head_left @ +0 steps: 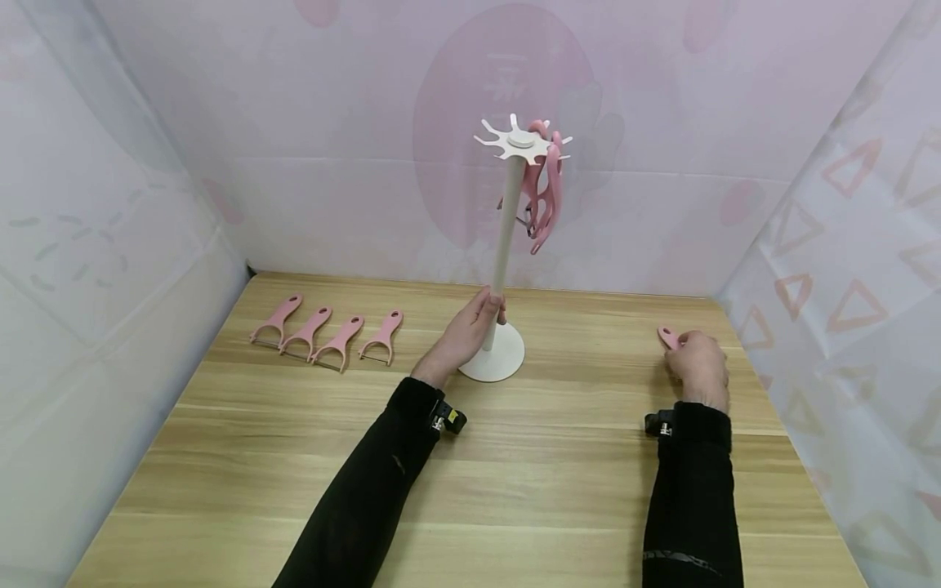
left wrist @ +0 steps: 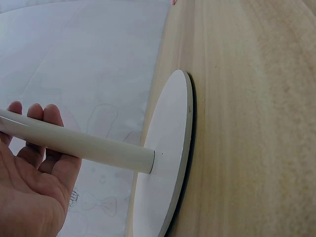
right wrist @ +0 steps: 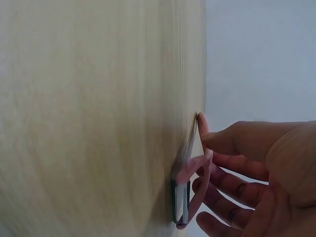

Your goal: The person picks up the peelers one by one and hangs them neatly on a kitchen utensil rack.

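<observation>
A white stand with a round base (head_left: 506, 359), a pole and a spoked top (head_left: 520, 140) stands upright on the table. My left hand (head_left: 463, 331) grips the lower pole (left wrist: 98, 148), fingers curled behind it. Pink peelers (head_left: 547, 192) hang from spokes on the stand's right side; they overlap, so I cannot tell how many. At the table's right, my right hand (head_left: 698, 363) pinches a pink peeler (head_left: 667, 337) between thumb and fingers. In the right wrist view, that peeler (right wrist: 195, 170) shows its metal blade close to the tabletop; the hand hides part of the handle.
Several pink peelers (head_left: 331, 335) lie in a row on the left of the wooden table (head_left: 515, 490), handles pointing away. Patterned white sheets enclose the back (head_left: 331, 163) and both sides. The table's far edge runs just behind the stand.
</observation>
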A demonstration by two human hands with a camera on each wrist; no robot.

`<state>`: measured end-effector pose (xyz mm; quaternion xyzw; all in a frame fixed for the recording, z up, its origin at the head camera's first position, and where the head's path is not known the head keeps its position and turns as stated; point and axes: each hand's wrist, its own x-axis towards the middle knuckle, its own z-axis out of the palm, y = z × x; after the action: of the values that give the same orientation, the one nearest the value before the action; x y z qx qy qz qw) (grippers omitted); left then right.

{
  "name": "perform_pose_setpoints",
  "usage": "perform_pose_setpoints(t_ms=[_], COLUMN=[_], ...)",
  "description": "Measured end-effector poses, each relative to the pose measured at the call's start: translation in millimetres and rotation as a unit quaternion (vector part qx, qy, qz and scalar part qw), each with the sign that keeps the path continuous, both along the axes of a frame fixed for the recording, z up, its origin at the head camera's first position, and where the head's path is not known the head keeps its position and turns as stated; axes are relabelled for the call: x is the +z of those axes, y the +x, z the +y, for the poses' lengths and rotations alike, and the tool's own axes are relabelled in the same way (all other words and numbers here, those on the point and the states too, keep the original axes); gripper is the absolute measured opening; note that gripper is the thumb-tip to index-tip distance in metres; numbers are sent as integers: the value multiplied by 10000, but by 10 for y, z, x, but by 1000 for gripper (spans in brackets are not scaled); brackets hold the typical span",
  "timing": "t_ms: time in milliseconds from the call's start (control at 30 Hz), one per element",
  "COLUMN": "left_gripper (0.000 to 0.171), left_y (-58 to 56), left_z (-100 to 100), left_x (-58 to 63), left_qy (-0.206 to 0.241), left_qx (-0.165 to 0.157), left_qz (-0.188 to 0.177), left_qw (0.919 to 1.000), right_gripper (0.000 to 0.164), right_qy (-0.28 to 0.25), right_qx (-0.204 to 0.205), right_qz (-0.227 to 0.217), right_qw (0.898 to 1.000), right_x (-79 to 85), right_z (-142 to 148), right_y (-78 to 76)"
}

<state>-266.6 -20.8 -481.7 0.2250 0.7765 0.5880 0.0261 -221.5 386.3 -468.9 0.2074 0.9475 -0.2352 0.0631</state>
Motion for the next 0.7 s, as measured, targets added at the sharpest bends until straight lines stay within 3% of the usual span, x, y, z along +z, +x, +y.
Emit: perform_pose_setpoints(t_ms=[400,700], left_gripper=[54,63], left_y=[14,8], left_z=[-5,-5], left_x=[6,1], left_qy=[4,-4], left_qx=[11,-31], left_qz=[-37,-7], left_qw=[10000,10000], right_gripper=[48,55], right_qy=[-180,-123], right_qx=[34,218], right_qz=[114,655], right_qw=[9998,9975], right_x=[31,133], right_z=[-51,-111], right_y=[-3,-14])
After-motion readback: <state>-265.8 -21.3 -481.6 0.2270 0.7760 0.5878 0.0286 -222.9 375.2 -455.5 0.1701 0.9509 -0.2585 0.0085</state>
